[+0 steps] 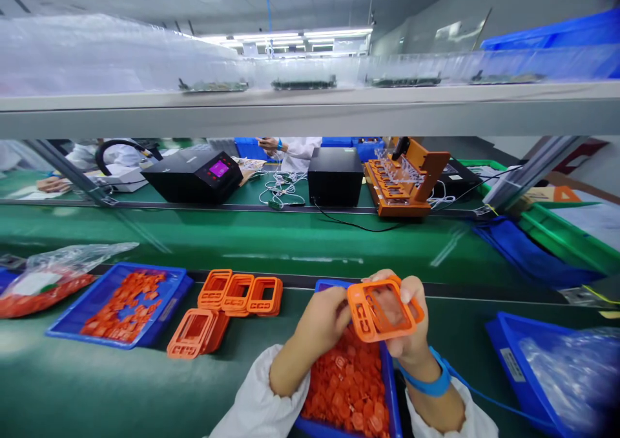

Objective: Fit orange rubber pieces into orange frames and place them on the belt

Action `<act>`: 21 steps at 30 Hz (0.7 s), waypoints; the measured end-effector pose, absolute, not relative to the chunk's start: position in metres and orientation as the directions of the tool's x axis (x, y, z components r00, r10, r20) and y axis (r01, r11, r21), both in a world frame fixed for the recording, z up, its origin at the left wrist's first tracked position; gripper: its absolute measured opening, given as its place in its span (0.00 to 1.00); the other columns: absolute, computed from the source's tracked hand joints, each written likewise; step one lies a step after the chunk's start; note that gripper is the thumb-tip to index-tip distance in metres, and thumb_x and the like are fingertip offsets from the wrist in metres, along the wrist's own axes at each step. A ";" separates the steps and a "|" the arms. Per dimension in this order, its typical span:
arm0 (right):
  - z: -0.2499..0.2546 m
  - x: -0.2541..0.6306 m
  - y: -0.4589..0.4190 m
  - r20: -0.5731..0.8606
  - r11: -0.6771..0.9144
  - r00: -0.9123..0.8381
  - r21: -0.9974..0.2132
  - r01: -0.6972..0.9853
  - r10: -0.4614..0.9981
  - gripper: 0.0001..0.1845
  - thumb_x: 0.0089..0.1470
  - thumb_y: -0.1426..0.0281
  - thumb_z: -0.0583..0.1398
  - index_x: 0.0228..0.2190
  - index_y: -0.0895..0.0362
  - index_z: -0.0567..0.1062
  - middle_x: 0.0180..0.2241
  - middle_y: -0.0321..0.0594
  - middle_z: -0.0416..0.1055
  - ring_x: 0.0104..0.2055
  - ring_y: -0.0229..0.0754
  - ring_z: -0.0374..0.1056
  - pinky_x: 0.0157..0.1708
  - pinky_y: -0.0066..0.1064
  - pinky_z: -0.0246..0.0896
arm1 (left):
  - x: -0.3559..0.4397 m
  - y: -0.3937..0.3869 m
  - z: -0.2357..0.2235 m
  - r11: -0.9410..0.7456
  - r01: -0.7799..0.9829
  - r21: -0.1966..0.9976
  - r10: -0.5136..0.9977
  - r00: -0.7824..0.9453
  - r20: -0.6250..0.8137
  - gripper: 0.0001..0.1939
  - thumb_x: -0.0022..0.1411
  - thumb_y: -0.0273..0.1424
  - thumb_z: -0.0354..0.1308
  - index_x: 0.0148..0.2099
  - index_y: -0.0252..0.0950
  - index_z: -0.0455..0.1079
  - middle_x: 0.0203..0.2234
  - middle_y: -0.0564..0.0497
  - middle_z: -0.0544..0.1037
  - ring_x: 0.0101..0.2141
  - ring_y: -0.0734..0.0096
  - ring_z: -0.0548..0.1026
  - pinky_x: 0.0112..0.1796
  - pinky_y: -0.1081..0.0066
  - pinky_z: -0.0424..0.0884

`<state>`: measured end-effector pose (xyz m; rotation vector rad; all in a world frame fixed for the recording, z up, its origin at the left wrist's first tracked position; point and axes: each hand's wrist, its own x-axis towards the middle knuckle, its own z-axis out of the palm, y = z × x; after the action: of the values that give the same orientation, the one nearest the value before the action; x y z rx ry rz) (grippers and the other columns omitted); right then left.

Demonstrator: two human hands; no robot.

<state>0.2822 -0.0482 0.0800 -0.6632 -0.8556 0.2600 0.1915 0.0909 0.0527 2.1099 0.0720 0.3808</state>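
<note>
We hold an orange frame (363, 332) up over the far end of the middle tray (393, 393). Our right hand (411, 325) has it by the far side, with the thumb on top. A bit of orange sticks out past it, maybe a second frame, but we cannot tell. Our left hand (317, 318) is curled in narrow at the near side edge. We cannot tell if it is pinching the frame or just next to it.

Lots of small orange bits (346, 386) fill the middle tray. To the left of the middle tray, on the green desk (232, 393), three piles of frames (263, 309) sit side by side, and a slanted pile (212, 338) leans in front of them. Past those piles, well left of the middle tray, is another blue tray (179, 302) with more orange bits (121, 315).

So lots of frames are already in piles, and the one we hold is not on any pile. Many bits are left in the middle tray. We cannot tell if the piled frames are all finished.
</note>
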 end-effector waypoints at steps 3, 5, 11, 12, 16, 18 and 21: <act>0.077 0.282 -0.046 0.632 0.770 0.614 -0.636 0.062 0.473 0.37 0.42 0.57 0.83 0.45 0.45 0.68 0.53 0.39 0.73 0.55 0.48 0.77 0.54 0.40 0.79 | 0.188 0.092 0.062 -0.328 -0.086 0.941 0.433 0.872 0.230 0.11 0.67 0.30 0.62 0.48 0.33 0.81 0.40 0.45 0.86 0.39 0.63 0.83 0.42 0.69 0.77; 0.073 0.281 -0.045 0.660 0.755 0.588 -0.644 0.123 0.468 0.38 0.43 0.57 0.82 0.48 0.44 0.69 0.53 0.40 0.72 0.56 0.49 0.76 0.54 0.41 0.78 | 0.185 0.092 0.065 -0.189 -0.119 0.975 0.462 0.865 0.195 0.11 0.66 0.32 0.62 0.48 0.33 0.81 0.39 0.44 0.86 0.37 0.63 0.83 0.40 0.70 0.76; 0.068 0.281 -0.042 0.730 0.670 0.513 -0.658 0.345 0.452 0.40 0.45 0.53 0.81 0.53 0.44 0.70 0.52 0.40 0.74 0.56 0.49 0.75 0.72 0.53 0.57 | 0.181 0.092 0.074 -0.237 -0.229 0.944 0.385 0.870 0.308 0.09 0.66 0.34 0.65 0.40 0.33 0.81 0.35 0.45 0.82 0.37 0.65 0.78 0.40 0.71 0.73; 0.068 0.281 -0.042 0.728 0.659 0.509 -0.663 0.355 0.459 0.40 0.45 0.52 0.81 0.54 0.43 0.70 0.52 0.40 0.74 0.55 0.49 0.76 0.73 0.54 0.56 | 0.181 0.092 0.074 -0.267 -0.251 0.930 0.383 0.859 0.341 0.10 0.67 0.35 0.65 0.38 0.33 0.81 0.34 0.45 0.81 0.36 0.66 0.77 0.39 0.71 0.73; 0.067 0.278 -0.040 0.720 0.663 0.510 -0.670 0.333 0.471 0.41 0.46 0.49 0.80 0.55 0.43 0.70 0.52 0.40 0.73 0.55 0.49 0.76 0.72 0.51 0.58 | 0.180 0.088 0.071 -0.236 -0.268 0.934 0.453 0.820 0.350 0.13 0.66 0.40 0.68 0.37 0.34 0.79 0.31 0.47 0.80 0.31 0.68 0.76 0.35 0.72 0.71; 0.067 0.276 -0.039 0.713 0.663 0.513 -0.676 0.321 0.479 0.40 0.46 0.48 0.79 0.54 0.44 0.72 0.52 0.40 0.74 0.54 0.48 0.76 0.71 0.49 0.60 | 0.181 0.088 0.067 -0.229 -0.287 0.930 0.468 0.806 0.363 0.17 0.66 0.44 0.70 0.35 0.34 0.78 0.30 0.47 0.80 0.32 0.67 0.77 0.36 0.71 0.72; 0.066 0.272 -0.038 0.705 0.647 0.527 -0.685 0.334 0.474 0.37 0.45 0.46 0.79 0.50 0.45 0.73 0.50 0.42 0.74 0.53 0.49 0.75 0.66 0.47 0.66 | 0.183 0.091 0.064 -0.262 -0.315 0.912 0.431 0.808 0.403 0.20 0.66 0.48 0.69 0.35 0.34 0.80 0.31 0.46 0.78 0.34 0.65 0.76 0.39 0.69 0.72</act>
<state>0.2723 -0.0375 0.0662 -0.9063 -1.0514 0.0991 0.1832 0.0912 0.0644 1.6934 0.0915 0.7112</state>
